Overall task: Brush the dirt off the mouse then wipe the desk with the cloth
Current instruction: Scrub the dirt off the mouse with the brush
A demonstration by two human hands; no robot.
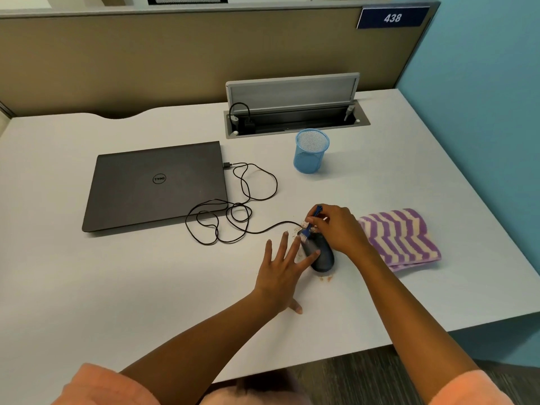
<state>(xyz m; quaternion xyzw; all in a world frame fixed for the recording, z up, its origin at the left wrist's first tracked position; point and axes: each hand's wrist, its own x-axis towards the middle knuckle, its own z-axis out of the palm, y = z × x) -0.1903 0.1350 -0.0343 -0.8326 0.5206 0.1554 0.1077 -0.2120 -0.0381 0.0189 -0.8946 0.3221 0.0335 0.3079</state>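
A dark wired mouse (320,255) lies on the white desk (146,287), right of centre. My right hand (342,229) pinches a small blue brush (310,223), whose pale bristles touch the mouse's front end. My left hand (285,273) rests flat with fingers spread, fingertips against the mouse's left side. Brownish crumbs (325,278) lie on the desk just before and behind the mouse. A purple and cream striped cloth (400,238) lies folded to the right of the mouse, partly behind my right wrist.
A closed grey laptop (155,185) sits at the left, and the mouse's black cable (233,211) loops between it and the mouse. A blue mesh cup (311,150) stands behind. An open cable hatch (295,112) is at the back. The desk's front edge runs near my forearms.
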